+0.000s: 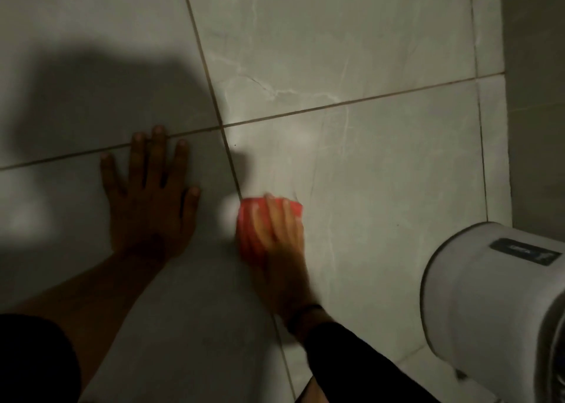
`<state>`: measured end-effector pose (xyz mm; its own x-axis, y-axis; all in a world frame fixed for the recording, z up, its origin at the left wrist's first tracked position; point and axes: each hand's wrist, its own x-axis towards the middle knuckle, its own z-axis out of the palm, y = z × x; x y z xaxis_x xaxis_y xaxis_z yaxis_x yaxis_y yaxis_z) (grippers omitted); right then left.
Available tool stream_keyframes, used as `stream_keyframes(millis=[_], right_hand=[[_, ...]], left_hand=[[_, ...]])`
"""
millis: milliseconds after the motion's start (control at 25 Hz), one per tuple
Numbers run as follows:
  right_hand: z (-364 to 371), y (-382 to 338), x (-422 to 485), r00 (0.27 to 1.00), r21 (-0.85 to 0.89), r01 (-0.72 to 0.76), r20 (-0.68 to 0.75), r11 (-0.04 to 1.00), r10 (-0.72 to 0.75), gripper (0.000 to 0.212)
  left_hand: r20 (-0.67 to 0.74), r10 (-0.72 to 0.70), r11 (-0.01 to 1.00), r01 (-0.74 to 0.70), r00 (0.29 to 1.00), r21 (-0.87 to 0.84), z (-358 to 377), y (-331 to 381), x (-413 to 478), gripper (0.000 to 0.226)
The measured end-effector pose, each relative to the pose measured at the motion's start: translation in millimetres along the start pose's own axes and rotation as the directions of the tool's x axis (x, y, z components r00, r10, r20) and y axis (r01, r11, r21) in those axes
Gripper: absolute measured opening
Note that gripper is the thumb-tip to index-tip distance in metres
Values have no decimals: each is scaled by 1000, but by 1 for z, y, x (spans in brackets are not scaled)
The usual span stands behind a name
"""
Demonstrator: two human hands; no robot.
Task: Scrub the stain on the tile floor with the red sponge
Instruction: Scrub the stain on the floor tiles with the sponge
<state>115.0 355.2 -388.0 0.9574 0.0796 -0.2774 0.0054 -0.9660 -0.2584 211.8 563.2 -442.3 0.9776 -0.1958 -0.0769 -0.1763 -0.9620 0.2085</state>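
Observation:
My right hand (282, 240) presses the red sponge (249, 219) flat on the grey tile floor (382, 173), right beside a grout line; the hand and sponge are blurred by motion. My fingers cover most of the sponge. My left hand (149, 194) lies flat on the floor to the left, fingers spread, holding nothing. No distinct stain shows; a tiny dark speck (234, 145) lies on the tile above the sponge.
A white cylindrical appliance (489, 305) with a dark label lies at the lower right, close to my right forearm. A grey wall (535, 97) rises along the right edge. My shadow darkens the tiles at upper left.

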Motion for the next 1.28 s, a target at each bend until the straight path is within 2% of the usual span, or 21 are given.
stream_keyframes(millis=[80, 120, 200, 240, 280, 360, 440, 480, 560, 600, 680, 760, 840, 880, 920, 1000, 1080, 1160, 1200, 1240, 1280], right_hand=[[-16, 42, -16, 997, 39, -77, 1, 996, 77, 57], [-27, 63, 1, 981, 83, -193, -17, 978, 195, 61], [-48, 87, 64, 893, 142, -420, -110, 896, 436, 72], [-54, 84, 99, 863, 172, -457, -151, 873, 482, 77], [-52, 70, 123, 872, 185, -419, -192, 889, 451, 79], [-28, 31, 126, 944, 128, -180, -258, 975, 208, 76], [0, -7, 61, 986, 89, 18, -167, 996, -3, 71], [10, -12, 16, 994, 89, 49, -98, 995, -40, 69], [13, 6, -58, 999, 102, -6, 45, 995, 2, 67], [6, 28, -76, 996, 94, -46, 85, 994, 38, 63], [-9, 84, -68, 978, 63, -207, 41, 976, 204, 62], [-31, 127, -17, 872, 118, -468, -104, 876, 479, 71], [-45, 133, 45, 761, 220, -592, -165, 776, 627, 84], [-45, 119, 65, 772, 214, -568, -195, 795, 605, 84], [-38, 97, 75, 828, 190, -483, -218, 855, 516, 80], [-20, 36, 62, 936, 143, -218, -250, 966, 248, 60], [-8, -14, 19, 982, 240, -68, -158, 969, 108, 52], [-17, -42, -27, 995, 459, -99, 38, 883, 92, 57], [-34, -50, -48, 988, 599, -151, 108, 787, 107, 54], [-55, -56, -67, 969, 747, -249, 194, 616, 156, 48], [-84, -62, -86, 922, 839, -378, 304, 391, 240, 42]], left_hand=[[3, -2, 1000, 2, 1000, 8, -1, 1, 0, 75], [10, -2, 1000, 2, 1000, 14, -2, 0, 0, 75], [25, 4, 1000, -4, 1000, 16, -2, 1, -1, 75], [23, 2, 1000, -3, 1000, 19, -2, 1, -1, 75], [19, -1, 1000, 0, 1000, 20, -2, 2, 0, 75], [20, 0, 1000, -1, 1000, 18, -3, 1, 0, 75], [21, 2, 1000, -2, 1000, 18, -4, 2, -1, 75], [23, 1, 1000, -2, 1000, 16, -5, 3, 0, 75], [34, -2, 1000, 1, 999, 17, -5, 3, 0, 75], [36, -6, 1000, 5, 999, 23, -5, 2, 0, 75], [37, 8, 1000, -8, 999, 21, -5, 1, -1, 74], [27, 13, 1000, -14, 1000, 23, -4, 2, 0, 73], [30, 8, 999, -9, 1000, 37, -5, 0, 0, 73], [36, 8, 999, -9, 999, 31, -6, 1, -1, 72], [42, 15, 999, -16, 999, 33, -9, 3, -2, 72], [95, 28, 997, -35, 995, 75, -21, 9, -3, 73], [249, 24, 997, -43, 968, 71, -45, 13, -2, 75], [436, -44, 999, 43, 899, 13, -77, 26, -7, 74], [520, -81, 992, 117, 851, -38, -96, 36, -13, 71], [608, -97, 976, 194, 788, -95, -118, 48, -21, 67], [691, -92, 950, 271, 717, -155, -142, 64, -32, 62]])
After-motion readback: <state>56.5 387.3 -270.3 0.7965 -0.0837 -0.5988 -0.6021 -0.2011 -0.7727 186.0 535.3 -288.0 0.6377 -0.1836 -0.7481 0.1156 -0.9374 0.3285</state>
